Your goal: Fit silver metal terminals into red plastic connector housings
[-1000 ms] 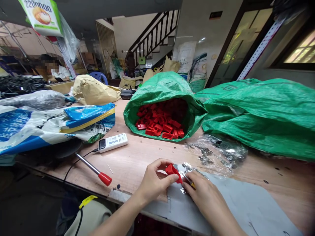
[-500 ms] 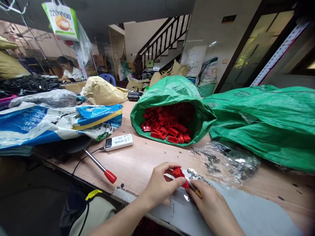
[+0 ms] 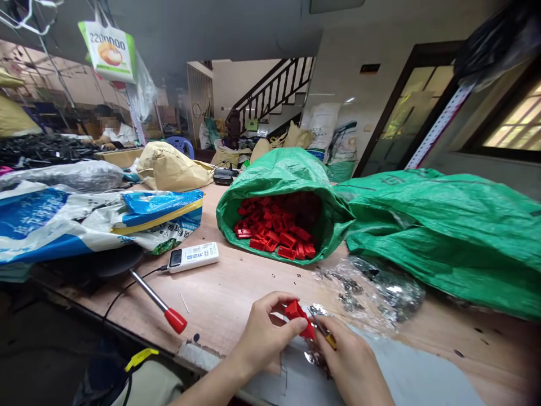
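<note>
My left hand (image 3: pixel 270 330) pinches a small, hollow red plastic part (image 3: pixel 301 320) between thumb and fingers, above the grey sheet on the table. Close beside it, my right hand (image 3: pixel 349 352) is closed on a slim metal tool with a yellow handle (image 3: pixel 328 338). The tool's thin end points toward the red part; whether they touch, I cannot tell. Small shiny metal pieces (image 3: pixel 315 355) lie under and around my hands, partly hidden by them. Beyond, a green woven sack (image 3: pixel 283 166) lies with its mouth open, full of similar red parts (image 3: pixel 274 225).
A clear plastic bag of metal pieces (image 3: pixel 384 293) lies right of centre, before another green sack (image 3: pixel 443 214). To the left are a white power bank (image 3: pixel 193 257) with a cable, a red-knobbed lever (image 3: pixel 175 320) and a blue-and-white sack (image 3: pixel 84 220). A person (image 3: pixel 116 129) sits far left.
The camera view has tilted up and shifted right. My right hand's tool has drawn back from the red part, which my left hand still holds.
</note>
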